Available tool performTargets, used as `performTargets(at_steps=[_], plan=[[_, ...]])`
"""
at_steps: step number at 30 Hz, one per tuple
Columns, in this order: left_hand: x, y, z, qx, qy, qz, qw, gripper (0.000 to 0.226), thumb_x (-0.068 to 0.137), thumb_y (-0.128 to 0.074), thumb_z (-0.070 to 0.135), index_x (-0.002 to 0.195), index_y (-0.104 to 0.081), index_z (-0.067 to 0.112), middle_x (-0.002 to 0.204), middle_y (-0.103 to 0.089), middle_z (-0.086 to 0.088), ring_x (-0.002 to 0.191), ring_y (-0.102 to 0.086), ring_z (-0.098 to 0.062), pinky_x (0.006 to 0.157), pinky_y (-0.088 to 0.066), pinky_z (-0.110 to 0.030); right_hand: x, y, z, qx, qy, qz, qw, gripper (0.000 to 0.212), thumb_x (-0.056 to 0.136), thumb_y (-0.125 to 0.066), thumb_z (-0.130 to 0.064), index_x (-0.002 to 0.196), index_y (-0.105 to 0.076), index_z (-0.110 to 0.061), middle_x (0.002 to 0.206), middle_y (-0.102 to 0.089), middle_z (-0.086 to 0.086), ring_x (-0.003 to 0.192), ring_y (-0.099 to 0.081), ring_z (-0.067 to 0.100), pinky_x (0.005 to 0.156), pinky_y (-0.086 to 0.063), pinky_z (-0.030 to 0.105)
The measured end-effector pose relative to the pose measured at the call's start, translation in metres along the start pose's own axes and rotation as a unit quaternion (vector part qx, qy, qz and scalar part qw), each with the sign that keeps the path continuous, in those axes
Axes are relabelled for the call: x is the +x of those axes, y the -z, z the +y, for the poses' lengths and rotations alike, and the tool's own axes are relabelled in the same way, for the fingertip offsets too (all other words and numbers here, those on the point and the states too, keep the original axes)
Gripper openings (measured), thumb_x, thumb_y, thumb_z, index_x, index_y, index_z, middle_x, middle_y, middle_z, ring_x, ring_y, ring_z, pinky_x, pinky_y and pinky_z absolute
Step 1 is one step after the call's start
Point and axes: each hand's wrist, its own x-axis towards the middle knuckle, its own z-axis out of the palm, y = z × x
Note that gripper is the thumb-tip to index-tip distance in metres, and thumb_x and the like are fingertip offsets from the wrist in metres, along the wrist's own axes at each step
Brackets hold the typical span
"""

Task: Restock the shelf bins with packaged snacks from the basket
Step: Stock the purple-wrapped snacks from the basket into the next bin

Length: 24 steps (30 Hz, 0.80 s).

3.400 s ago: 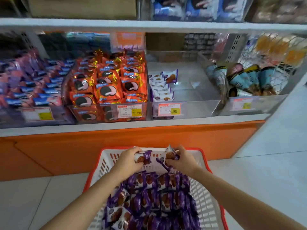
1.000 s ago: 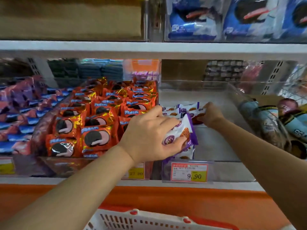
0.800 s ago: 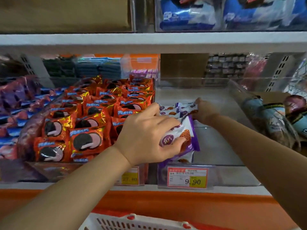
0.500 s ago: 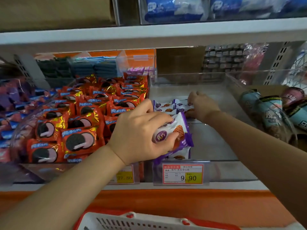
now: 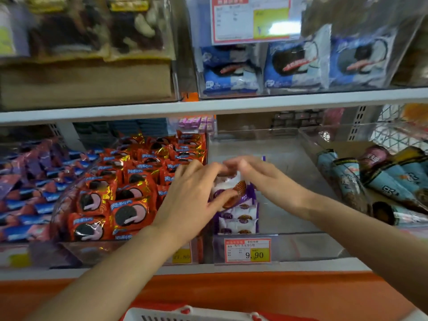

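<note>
A clear shelf bin holds a short row of purple-and-white snack packets along its left side, behind a 9.90 price tag. My left hand holds one more purple snack packet over that row, thumb on its front. My right hand reaches in from the right with fairly straight fingers, its tips meeting my left fingertips at the packet's top; both are motion-blurred. Only the white rim of the red basket shows at the bottom edge.
A bin of orange cookie packs stands directly left and blue-purple packs fill the far left. Cone snacks lie in the right bin. The upper shelf edge overhangs, with blue packs above it.
My right hand has come back from the far end of the row to meet my left hand at the held packet. The view has tilted up, leaving only the basket's rim in view.
</note>
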Motion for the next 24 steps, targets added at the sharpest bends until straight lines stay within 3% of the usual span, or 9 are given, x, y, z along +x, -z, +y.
performTargets(at_steps=[2,5,8,12,15,17,21,24], plan=[[0.001,0.0,0.004,0.009,0.0,-0.008,1.0,0.031,0.083,-0.065,0.036,0.104,-0.058,0.015,0.093,-0.063,-0.001,0.087,-0.037,-0.009,0.074,-0.029,-0.022,-0.006,0.005,0.001,-0.063,0.024,-0.021,0.998,0.035,0.077,-0.074,-0.017,0.107,-0.058,-0.026,0.104,-0.062,-0.015,0.098,-0.06,-0.003,0.089,-0.048,0.019],[-0.004,-0.005,0.006,0.023,-0.04,-0.07,0.996,0.027,0.091,-0.055,0.032,0.112,-0.05,0.016,0.101,-0.061,-0.001,0.091,-0.038,-0.009,0.077,-0.027,-0.02,-0.008,0.019,0.009,-0.152,0.008,-0.009,0.988,0.044,0.067,-0.083,-0.005,0.096,-0.063,-0.032,0.09,-0.065,-0.024,0.09,-0.062,-0.003,0.083,-0.05,0.017],[-0.016,-0.011,-0.002,0.04,-0.031,-0.104,0.993,0.034,0.09,-0.039,0.029,0.12,-0.047,0.014,0.111,-0.058,-0.002,0.104,-0.043,-0.013,0.091,-0.029,-0.026,-0.005,0.039,0.031,-0.144,-0.038,0.096,0.984,0.036,0.068,-0.082,-0.007,0.092,-0.063,-0.025,0.091,-0.065,-0.017,0.092,-0.065,0.008,0.084,-0.053,0.03],[-0.027,-0.016,-0.014,0.103,-0.083,-0.123,0.984,0.029,0.085,-0.041,0.024,0.095,-0.065,0.011,0.099,-0.064,-0.005,0.107,-0.055,-0.026,0.093,-0.033,-0.034,0.007,0.053,0.075,-0.223,-0.169,0.26,0.924,0.039,0.072,-0.081,-0.011,0.105,-0.059,-0.011,0.112,-0.059,0.001,0.1,-0.055,0.015,0.081,-0.042,0.024],[-0.027,-0.017,-0.014,0.112,-0.084,-0.13,0.982,0.03,0.084,-0.042,0.025,0.085,-0.068,0.012,0.094,-0.066,-0.005,0.109,-0.057,-0.029,0.093,-0.033,-0.037,0.023,0.055,0.088,-0.314,-0.262,0.171,0.896,0.048,0.074,-0.079,-0.018,0.115,-0.056,-0.006,0.124,-0.055,0.01,0.112,-0.053,0.022,0.089,-0.043,0.027],[-0.027,-0.017,-0.013,0.107,-0.081,-0.129,0.983,0.03,0.083,-0.042,0.026,0.083,-0.068,0.012,0.093,-0.067,-0.006,0.108,-0.057,-0.03,0.093,-0.033,-0.038,0.035,0.053,0.091,-0.35,-0.278,0.107,0.888,0.053,0.075,-0.079,-0.021,0.119,-0.053,-0.005,0.127,-0.053,0.012,0.117,-0.051,0.026,0.094,-0.042,0.03],[-0.028,-0.017,-0.014,0.105,-0.09,-0.126,0.982,0.03,0.083,-0.043,0.026,0.081,-0.069,0.011,0.092,-0.067,-0.007,0.108,-0.058,-0.03,0.093,-0.033,-0.038,0.056,0.051,0.1,-0.376,-0.243,0.088,0.89,0.053,0.075,-0.079,-0.023,0.12,-0.055,-0.008,0.127,-0.055,0.011,0.116,-0.052,0.027,0.096,-0.042,0.031],[-0.028,-0.017,-0.012,0.107,-0.093,-0.123,0.982,0.031,0.083,-0.043,0.028,0.084,-0.069,0.012,0.093,-0.068,-0.007,0.109,-0.058,-0.03,0.094,-0.033,-0.038,0.063,0.053,0.107,-0.452,-0.206,0.086,0.864,0.045,0.077,-0.077,-0.026,0.117,-0.059,-0.015,0.125,-0.054,0.01,0.113,-0.051,0.026,0.095,-0.043,0.033]])
